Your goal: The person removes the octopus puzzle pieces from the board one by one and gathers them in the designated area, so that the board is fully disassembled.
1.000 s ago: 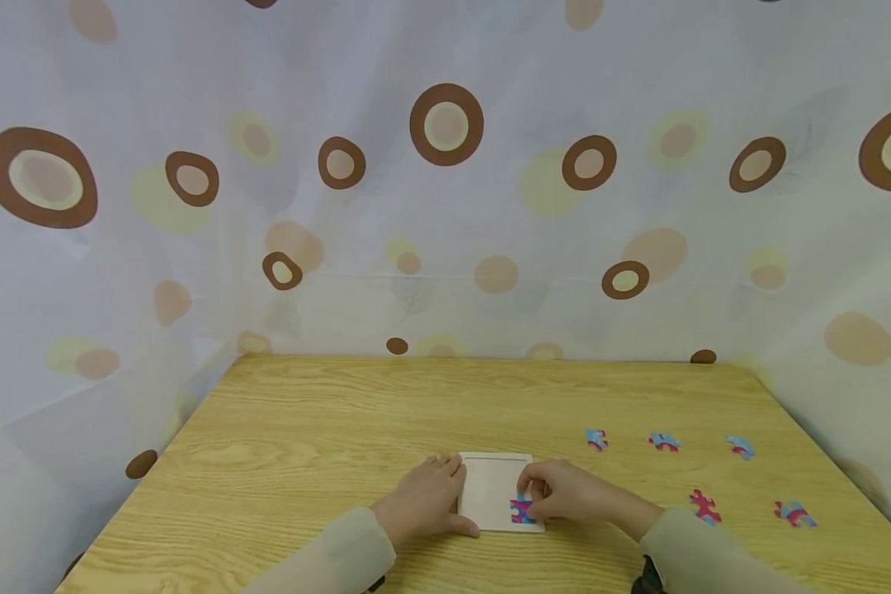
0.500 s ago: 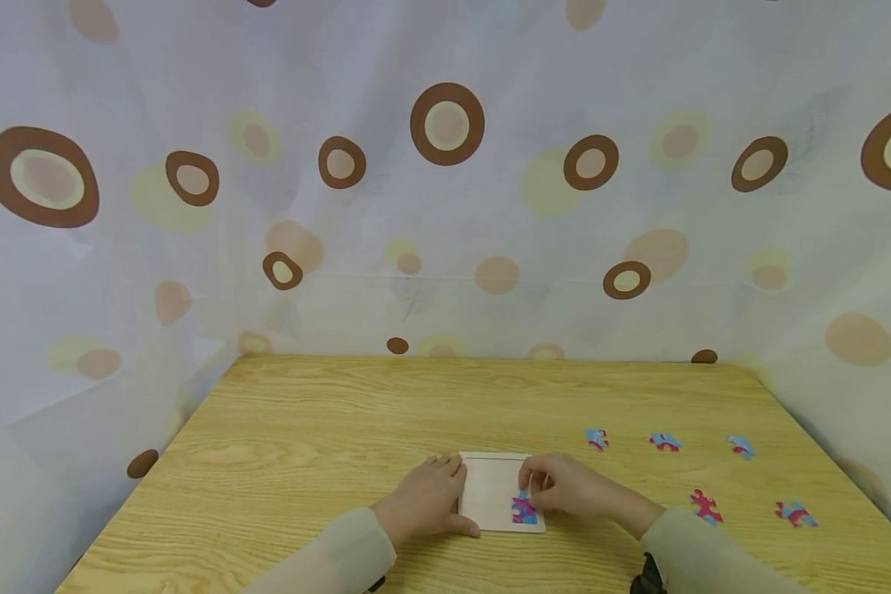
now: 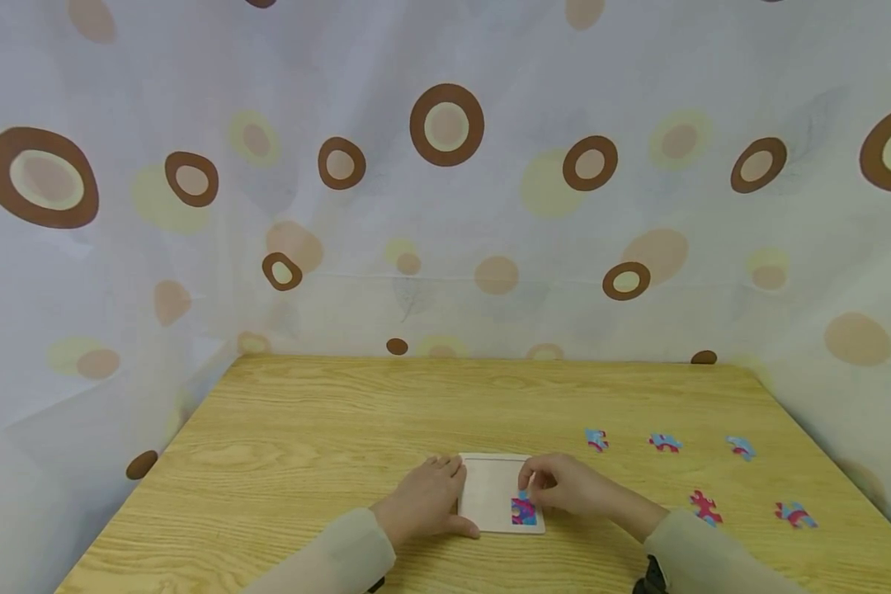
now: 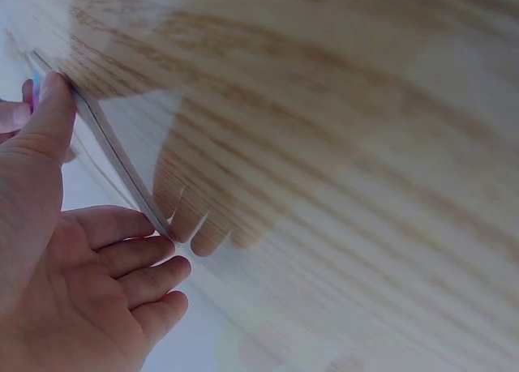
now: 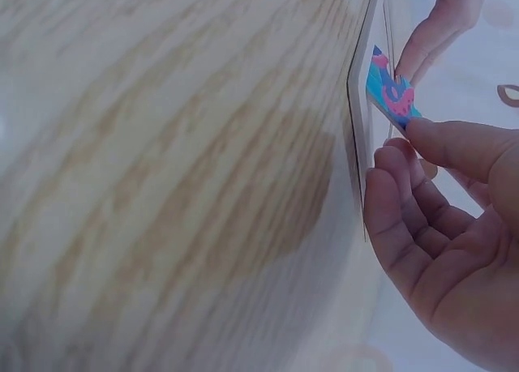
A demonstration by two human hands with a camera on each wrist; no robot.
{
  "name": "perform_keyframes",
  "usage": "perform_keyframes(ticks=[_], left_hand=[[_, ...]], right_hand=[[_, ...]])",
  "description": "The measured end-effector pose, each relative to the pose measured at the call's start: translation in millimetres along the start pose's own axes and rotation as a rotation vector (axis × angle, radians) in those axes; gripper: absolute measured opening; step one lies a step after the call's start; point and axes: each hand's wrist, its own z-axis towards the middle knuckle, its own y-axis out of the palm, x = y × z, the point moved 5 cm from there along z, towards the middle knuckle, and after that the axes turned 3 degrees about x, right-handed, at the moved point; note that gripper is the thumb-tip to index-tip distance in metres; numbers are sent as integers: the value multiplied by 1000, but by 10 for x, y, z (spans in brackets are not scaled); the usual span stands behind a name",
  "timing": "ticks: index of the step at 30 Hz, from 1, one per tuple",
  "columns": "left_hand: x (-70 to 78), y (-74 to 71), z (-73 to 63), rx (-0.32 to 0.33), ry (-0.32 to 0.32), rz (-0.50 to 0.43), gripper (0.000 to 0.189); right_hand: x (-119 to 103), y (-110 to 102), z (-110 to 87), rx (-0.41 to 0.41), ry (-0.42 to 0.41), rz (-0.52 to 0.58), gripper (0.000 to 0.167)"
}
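Observation:
A shallow white puzzle tray [image 3: 486,487] lies on the table in front of me. My left hand [image 3: 426,497] rests along its left edge, fingers extended and thumb near the close left corner; the left wrist view shows the fingertips against the tray's side. With thumb and fingers my right hand [image 3: 568,487] pinches a blue, purple and pink jigsaw piece [image 3: 523,511] at the tray's near right corner. In the right wrist view, the thumb lies on the edge of that jigsaw piece [image 5: 393,92], which sits inside the rim. The fingertips partly hide its right side.
Several loose red and blue jigsaw pieces lie to the right: one piece [image 3: 596,440] behind my right hand, another piece [image 3: 705,506] beside the right sleeve, and a piece [image 3: 795,514] farther out. A patterned curtain [image 3: 445,305] surrounds the wooden table [image 3: 304,429].
The pinched jigsaw piece has turned slightly and shifted a little right, now squarer to the tray's corner. My right hand has moved slightly with it. The left hand has stayed put.

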Motion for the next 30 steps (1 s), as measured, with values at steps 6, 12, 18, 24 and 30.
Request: perform_keyframes(ticks=[6, 12, 18, 24, 30], left_hand=[[9, -4, -7, 3, -2, 9, 89], [6, -14, -7, 3, 0, 19, 89], [17, -11, -7, 0, 12, 7, 88], [20, -18, -10, -2, 13, 1, 88], [9, -41, -11, -22, 2, -14, 88]], right_hand=[[4, 3, -31, 10, -5, 17, 13], [37, -81, -88, 33, -16, 79, 7], [132, -325, -269, 13, 5, 198, 9], [324, -649, -645, -27, 45, 245, 14], [631, -987, -1089, -65, 29, 306, 14]])
